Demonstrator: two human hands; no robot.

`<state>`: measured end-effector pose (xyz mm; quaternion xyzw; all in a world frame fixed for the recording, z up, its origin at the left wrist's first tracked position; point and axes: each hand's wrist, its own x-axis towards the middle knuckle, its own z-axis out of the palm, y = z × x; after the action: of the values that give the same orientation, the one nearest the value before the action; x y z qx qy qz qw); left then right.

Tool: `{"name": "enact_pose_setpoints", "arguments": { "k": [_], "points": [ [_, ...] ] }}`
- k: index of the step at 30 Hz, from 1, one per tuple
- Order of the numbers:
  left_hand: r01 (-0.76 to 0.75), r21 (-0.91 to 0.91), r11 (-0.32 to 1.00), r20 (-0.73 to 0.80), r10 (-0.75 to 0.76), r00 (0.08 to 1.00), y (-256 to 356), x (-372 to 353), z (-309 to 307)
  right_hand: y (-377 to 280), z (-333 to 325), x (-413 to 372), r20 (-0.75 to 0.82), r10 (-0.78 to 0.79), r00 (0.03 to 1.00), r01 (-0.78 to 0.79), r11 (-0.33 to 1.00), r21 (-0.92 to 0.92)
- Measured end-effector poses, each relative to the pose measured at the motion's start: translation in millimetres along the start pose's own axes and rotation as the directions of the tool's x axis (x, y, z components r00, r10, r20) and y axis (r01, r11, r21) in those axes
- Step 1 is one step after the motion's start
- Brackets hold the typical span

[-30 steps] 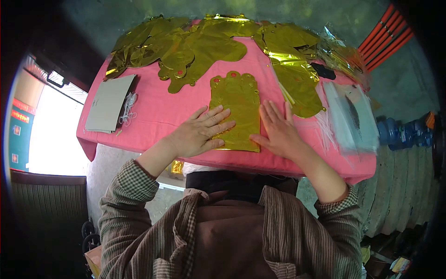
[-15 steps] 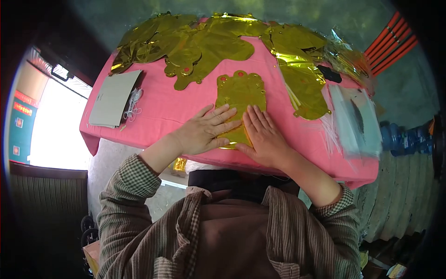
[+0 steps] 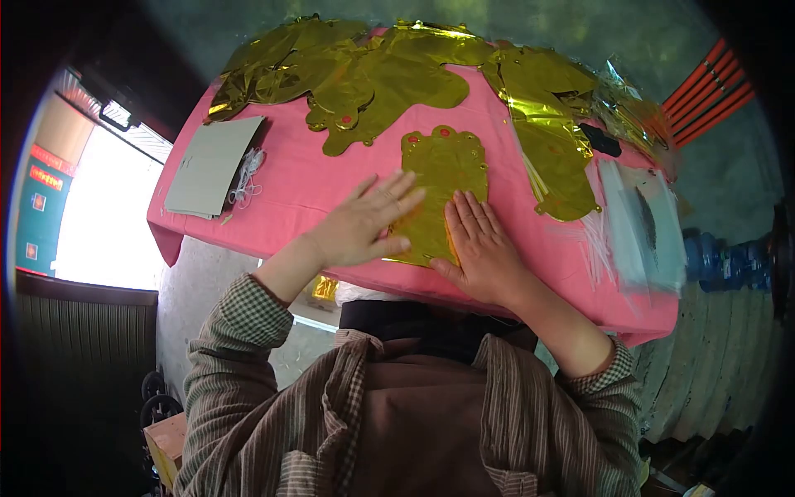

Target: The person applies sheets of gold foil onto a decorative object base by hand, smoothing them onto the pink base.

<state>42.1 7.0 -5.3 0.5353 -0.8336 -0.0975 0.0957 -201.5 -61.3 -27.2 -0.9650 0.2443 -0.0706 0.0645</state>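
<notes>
A flat, scallop-topped gold foil sheet (image 3: 447, 170) lies near the front edge of a pink cloth-covered table (image 3: 290, 182), cloth stretching either side. The right hand (image 3: 484, 253), open, lies along its right edge, grasping nothing; the spread left hand (image 3: 364, 219), blurred, hides its left edge, contact unclear.

Foil piece (image 3: 444, 170) between cardboard (image 3: 214, 166) and plastic sleeves (image 3: 638, 224)
</notes>
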Motion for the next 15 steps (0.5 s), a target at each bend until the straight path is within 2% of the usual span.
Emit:
{"name": "enact_pose_setpoints", "arguments": {
  "k": [1,2,4,5,8,10,11,13,15],
  "points": [
    [0.028,-0.064,0.998,-0.107,-0.035,0.994,-4,-2,-1,0,0,0,0.008,0.006,1.000,-0.006,1.000,0.004],
    [0.026,-0.063,0.998,-0.104,-0.033,0.994,-9,-2,-1,0,0,-1,0.007,0.009,1.000,-0.009,1.000,0.007],
    [0.158,-0.282,0.946,-0.322,-0.249,0.914,-18,-2,1,0,0,-1,0.003,0.005,1.000,-0.005,1.000,0.009],
    [0.158,-0.280,0.947,-0.323,-0.248,0.914,-18,-2,4,0,1,-1,0.000,0.005,1.000,-0.005,1.000,0.009],
    [0.064,-0.276,0.959,-0.373,-0.168,0.913,-2,3,8,-1,3,-2,-0.009,0.007,1.000,-0.007,1.000,0.010],
    [-0.106,-0.153,0.982,-0.316,0.053,0.947,11,11,5,-1,0,1,0.044,0.020,0.999,-0.020,1.000,-0.004],
    [-0.111,-0.147,0.983,-0.325,0.057,0.944,10,13,7,0,0,2,0.038,0.018,0.999,-0.018,1.000,-0.014],
    [-0.179,-0.158,0.971,-0.211,0.144,0.967,9,16,14,1,7,0,-0.054,-0.007,0.999,0.006,1.000,-0.023],
    [-0.164,-0.183,0.969,-0.201,0.126,0.971,10,15,14,1,8,-1,-0.054,-0.004,0.999,0.003,1.000,-0.020]
  ]
}}
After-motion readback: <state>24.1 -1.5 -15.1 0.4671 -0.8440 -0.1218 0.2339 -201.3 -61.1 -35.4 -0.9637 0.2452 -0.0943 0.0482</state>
